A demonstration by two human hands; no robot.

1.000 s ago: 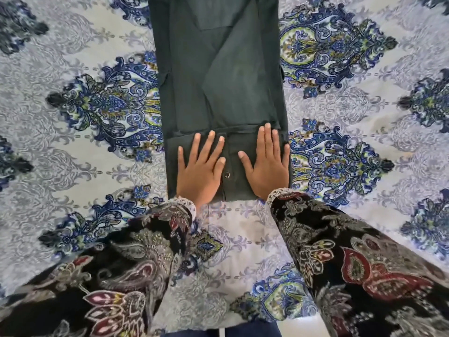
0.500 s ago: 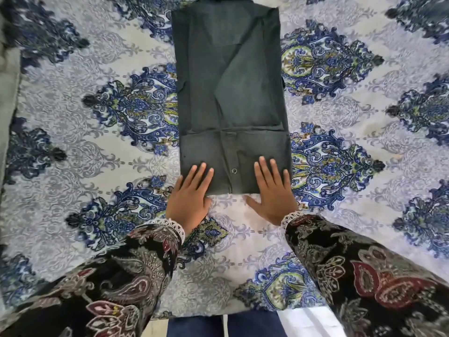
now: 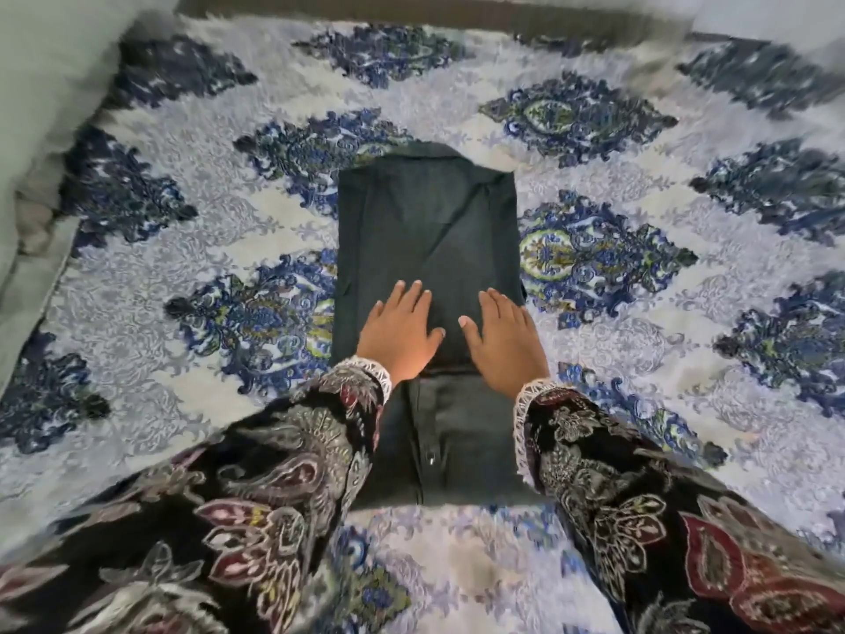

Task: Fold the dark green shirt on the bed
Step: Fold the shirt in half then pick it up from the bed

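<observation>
The dark green shirt (image 3: 427, 231) lies on the bed as a long narrow rectangle, its collar at the far end. A folded-up hem band with a button placket crosses its near end. My left hand (image 3: 397, 334) lies flat on the shirt's middle, fingers straight and spread. My right hand (image 3: 502, 340) lies flat beside it, near the shirt's right edge. Both hands rest just beyond the hem fold. My patterned sleeves cover the near corners of the shirt.
The bed carries a white bedspread (image 3: 640, 368) with blue ornaments, reaching out on all sides of the shirt. A grey pillow or cushion (image 3: 41, 144) lies along the left edge. A dark headboard strip (image 3: 411, 13) runs at the far end.
Both hands have slid from the near hem band up to the middle of the shirt. The view has pulled back, and the whole shirt and the far bed edge now show.
</observation>
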